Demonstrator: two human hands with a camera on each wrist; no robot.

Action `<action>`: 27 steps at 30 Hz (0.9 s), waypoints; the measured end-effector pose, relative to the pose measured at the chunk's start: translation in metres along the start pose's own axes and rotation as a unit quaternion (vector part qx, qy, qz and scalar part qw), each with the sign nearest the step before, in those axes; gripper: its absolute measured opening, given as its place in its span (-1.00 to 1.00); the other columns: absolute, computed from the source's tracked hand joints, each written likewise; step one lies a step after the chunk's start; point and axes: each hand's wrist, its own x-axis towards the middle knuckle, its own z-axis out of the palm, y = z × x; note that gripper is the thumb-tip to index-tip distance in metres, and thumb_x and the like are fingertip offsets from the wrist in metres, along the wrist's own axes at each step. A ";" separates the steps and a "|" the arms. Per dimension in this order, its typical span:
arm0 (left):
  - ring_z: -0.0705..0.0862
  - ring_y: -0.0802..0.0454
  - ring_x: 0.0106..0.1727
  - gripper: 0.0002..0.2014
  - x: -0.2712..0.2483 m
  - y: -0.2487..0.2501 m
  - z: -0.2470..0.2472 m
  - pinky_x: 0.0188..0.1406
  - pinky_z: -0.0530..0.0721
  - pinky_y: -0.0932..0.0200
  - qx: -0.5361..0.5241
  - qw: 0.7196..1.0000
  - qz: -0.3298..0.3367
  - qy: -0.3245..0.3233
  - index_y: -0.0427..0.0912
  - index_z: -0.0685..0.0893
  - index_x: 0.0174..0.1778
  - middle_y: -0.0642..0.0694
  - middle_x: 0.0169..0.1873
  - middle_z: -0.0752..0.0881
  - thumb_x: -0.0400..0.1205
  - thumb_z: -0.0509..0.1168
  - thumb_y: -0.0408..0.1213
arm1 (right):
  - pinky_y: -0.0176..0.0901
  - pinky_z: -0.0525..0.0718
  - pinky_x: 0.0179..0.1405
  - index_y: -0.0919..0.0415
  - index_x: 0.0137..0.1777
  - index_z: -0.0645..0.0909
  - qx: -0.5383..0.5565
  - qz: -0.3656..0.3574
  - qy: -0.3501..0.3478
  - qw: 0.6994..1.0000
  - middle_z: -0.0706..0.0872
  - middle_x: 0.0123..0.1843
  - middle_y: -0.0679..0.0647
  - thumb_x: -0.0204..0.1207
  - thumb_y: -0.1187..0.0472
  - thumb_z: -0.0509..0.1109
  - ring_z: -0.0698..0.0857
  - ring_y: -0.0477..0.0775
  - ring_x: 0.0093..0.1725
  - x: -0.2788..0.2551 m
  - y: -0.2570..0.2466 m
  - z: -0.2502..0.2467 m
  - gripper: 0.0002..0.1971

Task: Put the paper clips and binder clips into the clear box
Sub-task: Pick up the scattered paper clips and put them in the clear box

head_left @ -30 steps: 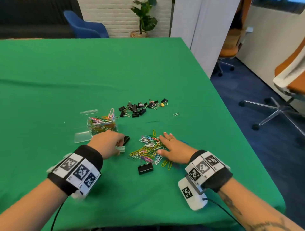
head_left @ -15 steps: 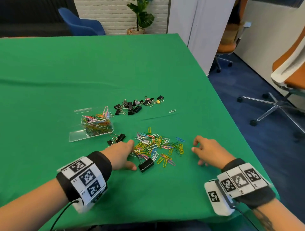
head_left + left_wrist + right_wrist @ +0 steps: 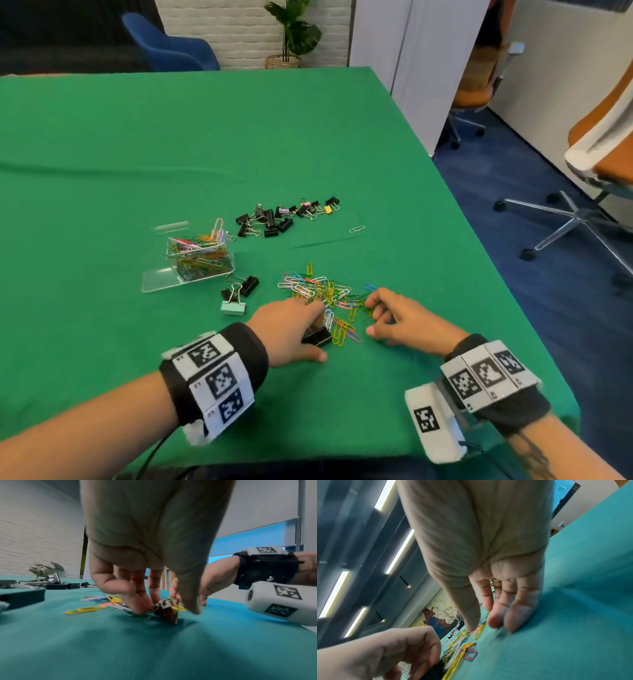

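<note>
Two hands over the paper clip pile (image 3: 325, 298) in head view: left hand (image 3: 291, 329) on its near-left edge, fingers curled around a black binder clip (image 3: 317, 336); right hand (image 3: 400, 318) loosely spread at its right edge, empty; clear box (image 3: 200, 258) far-left of left hand; left wrist view: fingertips (image 3: 142, 605) touch the clip (image 3: 169, 614); right wrist view: fingers (image 3: 513, 609) relaxed on the green cloth (image 3: 573, 628)

Wedged between left hand (image 3: 291, 329) and right hand (image 3: 404, 322): a spread of paper clips (image 3: 325, 294), with a black binder clip (image 3: 317, 337) under the left fingers. Ahead-left of the left hand, three binder clips (image 3: 238, 294) just short of the clear box (image 3: 200, 257). Beyond those, more binder clips (image 3: 284, 216) in a row. Bare green surface (image 3: 102, 342) left of the left hand and right of the right hand.
</note>
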 end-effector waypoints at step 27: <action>-0.30 -0.30 0.61 0.07 0.040 -0.003 0.010 0.56 0.01 -0.31 0.013 0.994 -0.100 -0.037 -0.08 -0.34 0.59 -0.27 0.58 -0.37 0.42 0.17 0.37 | -0.56 0.44 -0.23 0.14 0.02 0.34 -0.070 -0.056 0.017 0.996 0.38 0.00 0.11 0.52 0.37 0.30 0.44 -0.15 -0.30 0.001 0.009 0.006 -0.79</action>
